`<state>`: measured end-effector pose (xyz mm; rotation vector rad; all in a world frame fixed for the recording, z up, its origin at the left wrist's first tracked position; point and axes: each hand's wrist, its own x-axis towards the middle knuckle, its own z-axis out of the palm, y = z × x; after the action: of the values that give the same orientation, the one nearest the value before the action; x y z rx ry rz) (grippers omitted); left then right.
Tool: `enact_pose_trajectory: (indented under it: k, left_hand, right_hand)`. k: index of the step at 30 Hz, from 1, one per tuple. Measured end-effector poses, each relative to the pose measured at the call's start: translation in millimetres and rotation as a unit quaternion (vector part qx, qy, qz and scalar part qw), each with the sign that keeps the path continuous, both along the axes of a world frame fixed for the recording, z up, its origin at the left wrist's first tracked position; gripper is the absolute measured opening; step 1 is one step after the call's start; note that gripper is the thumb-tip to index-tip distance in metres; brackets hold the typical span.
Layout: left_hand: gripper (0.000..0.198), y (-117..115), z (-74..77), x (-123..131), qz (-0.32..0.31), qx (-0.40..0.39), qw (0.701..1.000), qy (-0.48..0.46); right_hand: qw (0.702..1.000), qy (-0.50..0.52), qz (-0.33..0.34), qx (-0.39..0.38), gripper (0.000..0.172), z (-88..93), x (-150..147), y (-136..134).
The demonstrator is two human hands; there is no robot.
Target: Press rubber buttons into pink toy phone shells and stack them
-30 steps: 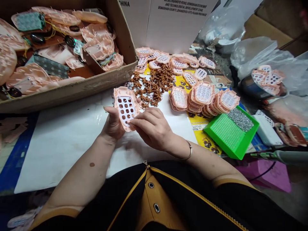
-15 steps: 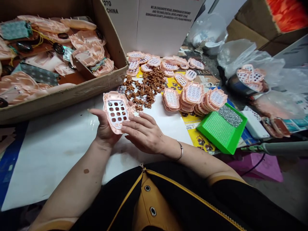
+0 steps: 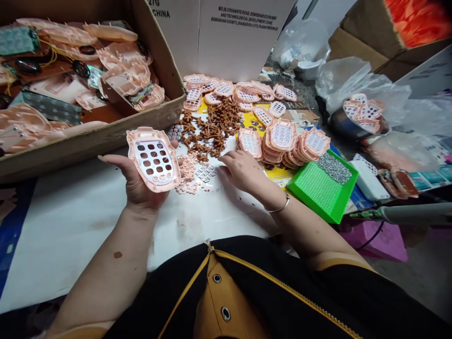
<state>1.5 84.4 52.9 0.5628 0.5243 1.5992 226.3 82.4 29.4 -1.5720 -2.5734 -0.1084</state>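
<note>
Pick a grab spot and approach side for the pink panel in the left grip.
Likely the lower right rim of the pink panel, coming from the right. The left grip supports it from behind, leaving that rim uncovered on the side towards the right grip. Pinch the edge; the middle is a grid of openings.

I count one held panel (image 3: 154,159), three panel stacks (image 3: 281,135).

Right grip (image 3: 245,173) now off pink shell (image 3: 154,162)
</note>
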Motion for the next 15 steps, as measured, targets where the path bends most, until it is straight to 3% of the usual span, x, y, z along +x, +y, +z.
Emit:
enact_pose_trajectory:
  k: [8,15]
  left_hand:
    - [0.075,-2,2.8,0,-0.001,0.005,1.0,0.026]
    - [0.077,-1,3.6,-1,0.01,-0.012,0.999,0.034]
  right_hand:
    - [0.993,-0.034,0.081,0.077,0.027,-15.1,-24,31]
    - [0.994,0.057,0.02,0.093,0.028,-21.9,-21,37]
